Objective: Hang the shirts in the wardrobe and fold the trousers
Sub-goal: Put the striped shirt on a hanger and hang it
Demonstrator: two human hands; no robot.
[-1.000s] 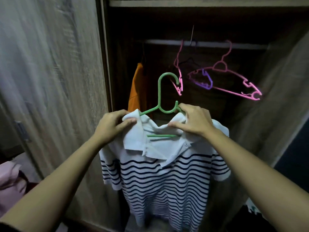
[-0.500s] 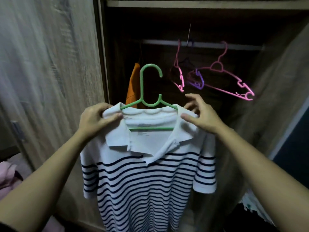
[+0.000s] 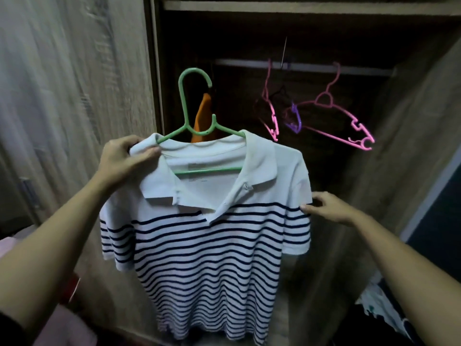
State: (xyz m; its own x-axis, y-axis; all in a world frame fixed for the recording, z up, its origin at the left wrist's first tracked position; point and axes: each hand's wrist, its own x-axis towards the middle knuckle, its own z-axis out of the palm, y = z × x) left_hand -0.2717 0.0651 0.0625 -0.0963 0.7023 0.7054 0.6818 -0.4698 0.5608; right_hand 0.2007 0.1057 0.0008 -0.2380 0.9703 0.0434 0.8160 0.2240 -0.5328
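A white polo shirt with navy stripes [image 3: 204, 240] hangs on a green plastic hanger [image 3: 197, 106] in front of the open wardrobe. My left hand [image 3: 124, 158] grips the shirt's left shoulder together with the hanger's arm and holds both up. My right hand [image 3: 326, 208] is at the edge of the shirt's right sleeve, thumb and fingers on the fabric. The hanger's hook is free in the air, below and left of the wardrobe rail [image 3: 299, 67].
An orange garment [image 3: 202, 116] hangs at the rail's left end behind the hanger. Pink hangers [image 3: 346, 118] and a purple hanger [image 3: 295, 118] dangle empty to the right. The wardrobe door [image 3: 74, 96] stands at left, a side panel [image 3: 411, 146] at right. Pink cloth [image 3: 10, 245] lies lower left.
The shirt now sits spread evenly on the hanger and has been lifted higher and left. My right hand left the collar and dropped to the right sleeve's edge.
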